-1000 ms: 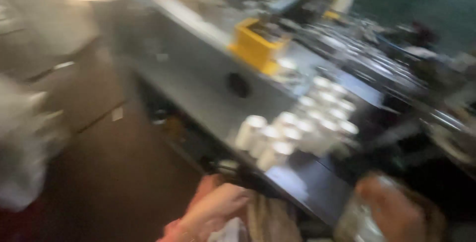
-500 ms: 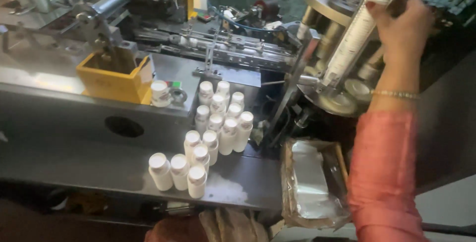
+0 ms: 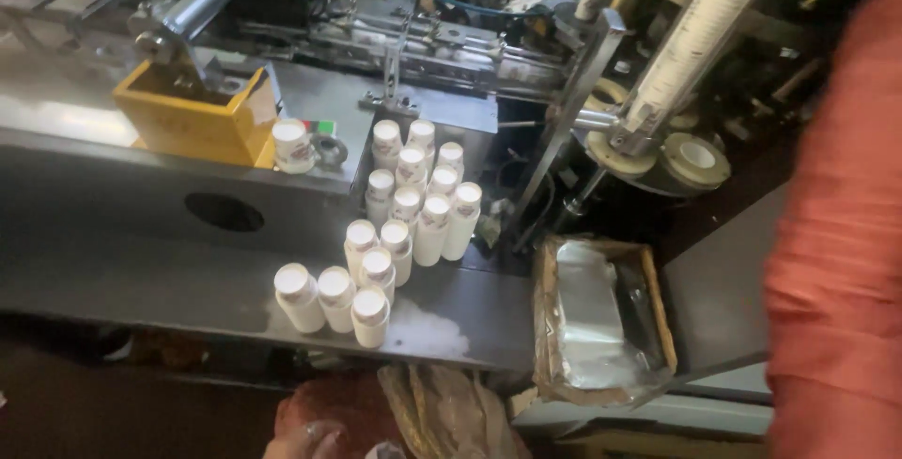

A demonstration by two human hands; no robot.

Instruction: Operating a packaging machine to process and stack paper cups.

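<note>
below, left hand [image 3: 305,438] at frame bottom, fingers curled beside a crumpled plastic bag [image 3: 442,412]; grip unclear. white bottles [image 3: 395,219] stand clustered on the grey machine ledge [image 3: 141,280]. right sleeve [image 3: 836,262] only; hand hidden.

1. A cluster of white bottles [image 3: 399,219] stands upright on the grey metal tabletop [image 3: 141,280], three of them nearest the front edge.
2. A yellow box [image 3: 193,116] sits far left, one bottle just beside it.
3. A lined cardboard tray [image 3: 601,323] lies to the right.
4. The left hand [image 3: 305,440] shows at the bottom edge, near a crumpled bag [image 3: 446,412].
5. A red sleeve [image 3: 836,252] fills the right side.
</note>
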